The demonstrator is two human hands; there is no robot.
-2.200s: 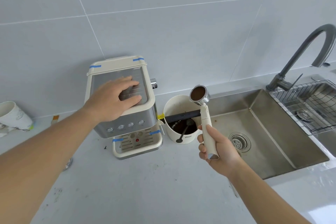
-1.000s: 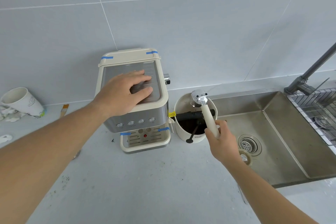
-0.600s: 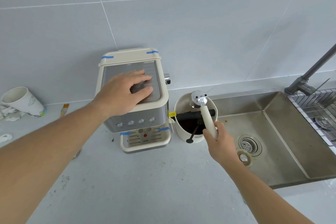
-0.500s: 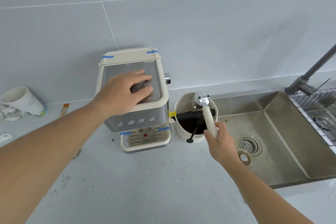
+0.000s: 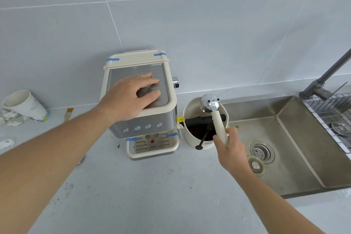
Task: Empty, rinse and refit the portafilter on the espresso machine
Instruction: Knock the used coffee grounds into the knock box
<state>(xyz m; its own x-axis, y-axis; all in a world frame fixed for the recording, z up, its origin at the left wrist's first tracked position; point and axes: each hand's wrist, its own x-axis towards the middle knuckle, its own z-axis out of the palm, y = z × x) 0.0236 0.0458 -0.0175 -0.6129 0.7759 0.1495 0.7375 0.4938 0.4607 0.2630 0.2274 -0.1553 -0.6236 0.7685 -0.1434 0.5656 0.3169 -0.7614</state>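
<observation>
Hands first: the left hand [image 5: 133, 95] is lying flat and spread, palm down, on top of the machine [image 5: 140, 104], with its forearm reaching in from the lower left. The right hand [image 5: 230, 150] is curling shut around the lower end of the portafilter [image 5: 216, 118] handle, thumb along the left side, wrist bending upward. From that grip the cream handle is running up and slightly left, and the metal head is facing downward over the far rim of the knock box [image 5: 205, 123], its underside and spouts showing. A black bar is crossing the box just beneath the handle, and dark grounds are lying inside. The box is sitting on the surface [image 5: 152, 195] between the two hands, just left of the sink [image 5: 284, 157].

Compared with 2.2 seconds ago, the head is no longer showing its packed coffee upward; it is now turned over above the box. Since half a second ago, the head is sitting slightly farther toward the back rim, while the left hand is keeping the same flat hold.
</observation>
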